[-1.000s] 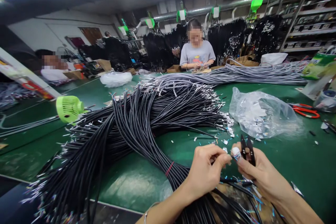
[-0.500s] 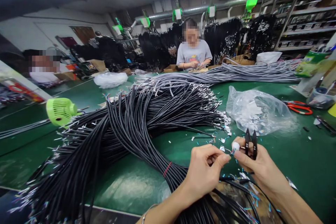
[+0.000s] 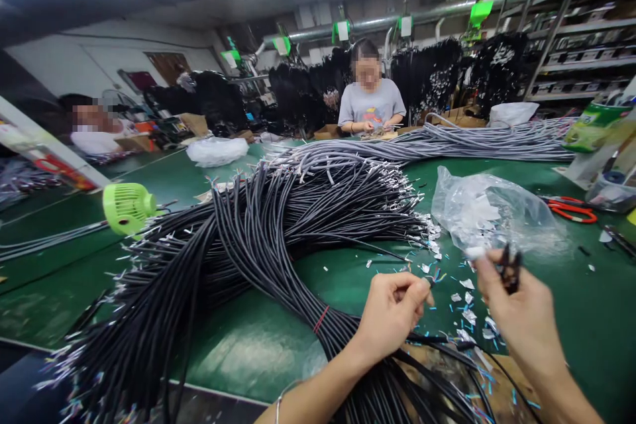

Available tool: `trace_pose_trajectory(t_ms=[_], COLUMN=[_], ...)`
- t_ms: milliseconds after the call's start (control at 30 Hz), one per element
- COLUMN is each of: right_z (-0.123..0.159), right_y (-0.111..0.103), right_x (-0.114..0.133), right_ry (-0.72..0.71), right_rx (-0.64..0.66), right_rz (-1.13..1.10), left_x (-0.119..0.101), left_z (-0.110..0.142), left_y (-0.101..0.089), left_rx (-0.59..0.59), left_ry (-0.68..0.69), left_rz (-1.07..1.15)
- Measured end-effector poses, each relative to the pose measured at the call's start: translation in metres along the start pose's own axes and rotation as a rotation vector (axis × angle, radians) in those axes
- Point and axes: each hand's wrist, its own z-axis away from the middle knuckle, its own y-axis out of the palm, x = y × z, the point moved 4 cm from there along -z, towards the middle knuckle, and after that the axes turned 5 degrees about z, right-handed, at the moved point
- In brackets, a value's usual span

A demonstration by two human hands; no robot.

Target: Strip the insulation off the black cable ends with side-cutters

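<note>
Left hand (image 3: 392,311) closed in a pinch; coloured wires (image 3: 437,277) jut from its fingertips, above the table (image 3: 342,278). Right hand (image 3: 527,315) well apart, curled round black snips (image 3: 510,269), motion-blurred; blade gap: cannot tell. Scraps (image 3: 468,316) lie between the hands. Bag (image 3: 529,212) beyond right hand; black cables (image 3: 258,232) left of left hand.

On the bench (image 3: 268,338), cables (image 3: 253,225) lie before and right of the fan (image 3: 126,207); bag (image 3: 497,205), then scissors (image 3: 576,218), farther right.
</note>
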Motion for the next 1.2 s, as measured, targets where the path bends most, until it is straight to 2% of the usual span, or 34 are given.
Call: trace_pose_trajectory(t_ms=[200, 433, 533, 767, 900, 1000, 1133, 1200], right_z=[0.011, 0.012, 0.011, 0.014, 0.016, 0.02, 0.033, 0.037], right_y=[0.017, 0.018, 0.017, 0.018, 0.019, 0.017, 0.012, 0.01], right_x=[0.013, 0.028, 0.029, 0.037, 0.04, 0.037, 0.033, 0.03], right_ry=[0.013, -0.102, -0.13, -0.342, -0.385, -0.442, -0.696, -0.776], right_rx=[0.173, 0.324, 0.338, 0.26, 0.213, 0.108, -0.129, -0.188], right_rz=[0.028, -0.015, -0.017, 0.003, 0.041, 0.099, 0.326, 0.394], left_x=[-0.004, -0.005, -0.004, -0.002, -0.002, -0.001, 0.0, 0.001], left_z=[0.0, 0.003, 0.003, 0.003, 0.003, 0.004, 0.004, 0.003], left_y=[-0.002, 0.0, 0.002, 0.002, 0.002, 0.003, 0.002, 0.002], left_rx=[0.022, 0.071, 0.11, 0.111, 0.102, 0.084, 0.041, 0.026], left_ry=[0.032, 0.003, -0.001, -0.012, -0.012, -0.004, -0.004, -0.01], left_rz=[0.047, 0.045, 0.034, 0.063, 0.044, 0.04, 0.052, 0.069])
